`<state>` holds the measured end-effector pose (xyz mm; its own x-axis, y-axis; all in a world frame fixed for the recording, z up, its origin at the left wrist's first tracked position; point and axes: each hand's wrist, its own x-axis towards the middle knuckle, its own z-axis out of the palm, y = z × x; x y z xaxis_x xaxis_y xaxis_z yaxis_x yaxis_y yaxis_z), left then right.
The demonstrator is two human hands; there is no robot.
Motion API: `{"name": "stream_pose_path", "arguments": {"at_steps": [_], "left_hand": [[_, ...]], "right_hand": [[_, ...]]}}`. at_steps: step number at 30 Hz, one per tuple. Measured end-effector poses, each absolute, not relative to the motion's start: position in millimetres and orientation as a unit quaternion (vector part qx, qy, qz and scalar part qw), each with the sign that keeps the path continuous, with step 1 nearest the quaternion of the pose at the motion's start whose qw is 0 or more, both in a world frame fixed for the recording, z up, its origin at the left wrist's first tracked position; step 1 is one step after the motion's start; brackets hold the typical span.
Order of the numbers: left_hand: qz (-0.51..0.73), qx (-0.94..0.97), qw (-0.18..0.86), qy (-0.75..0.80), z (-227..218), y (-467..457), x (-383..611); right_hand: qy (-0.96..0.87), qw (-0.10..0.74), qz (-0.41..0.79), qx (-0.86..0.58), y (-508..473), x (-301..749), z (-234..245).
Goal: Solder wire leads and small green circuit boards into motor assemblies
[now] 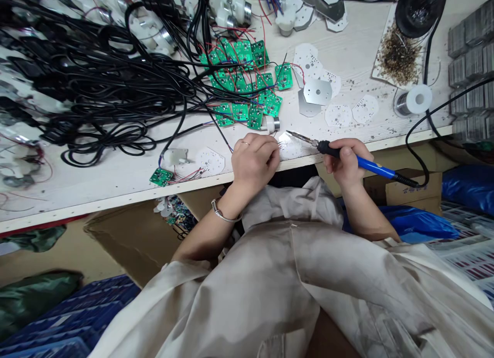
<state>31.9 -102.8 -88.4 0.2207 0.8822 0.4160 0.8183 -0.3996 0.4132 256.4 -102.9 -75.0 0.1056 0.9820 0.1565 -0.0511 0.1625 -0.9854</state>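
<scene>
beige smock; left hand pinching tiny unclear item beside white circuit plate; right hand gripping blue soldering iron

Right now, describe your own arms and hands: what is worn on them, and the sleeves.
Both hands are bare, without gloves. The left hand wears a thin ring, and its wrist a silver-coloured metal bangle. Neither shows on the right hand. The forearms are bare beyond the loose cream sleeves of a smock, smudged with grey.
</scene>
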Motion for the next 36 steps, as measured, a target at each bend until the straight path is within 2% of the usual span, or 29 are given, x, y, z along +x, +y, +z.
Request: {"name": "stream_pose_path", "arguments": {"at_steps": [12, 18, 20, 22, 26, 30, 33, 36], "left_hand": [[0.221, 0.846, -0.070, 0.480, -60.4, -108.4, 4.4], [0.188, 0.861, -0.072, 0.467, -70.6, -93.9, -1.7], [0.204, 0.861, -0.059, 0.461, -72.9, -90.6, -2.2], [0.253, 0.851, -0.031, 0.458, -72.9, -89.8, -3.0], [0.427, 0.777, 0.046, 0.460, -62.7, -94.3, -8.7], [0.577, 0.605, 0.127, 0.534, -45.8, -97.1, -28.9], [0.643, 0.474, 0.150, 0.582, -41.2, -96.2, -57.1], [0.637, 0.381, 0.136, 0.657, -51.4, -97.1, -89.3]], "right_hand": [[-0.510, 0.636, 0.364, -0.451, -100.1, 249.4, -91.0], [-0.532, 0.610, 0.307, -0.501, -92.7, 250.4, -76.9], [-0.583, 0.569, 0.262, -0.517, -79.5, 257.3, -72.6], [-0.644, 0.495, 0.227, -0.536, -61.5, 264.8, -68.7], [-0.744, 0.342, 0.164, -0.550, -27.8, 271.4, -62.1], [-0.768, 0.225, 0.112, -0.589, -13.5, 261.1, -54.9], [-0.762, 0.163, 0.104, -0.618, -10.6, 248.9, -48.8], [-0.764, 0.144, 0.118, -0.617, -6.3, 241.1, -48.9]]}}
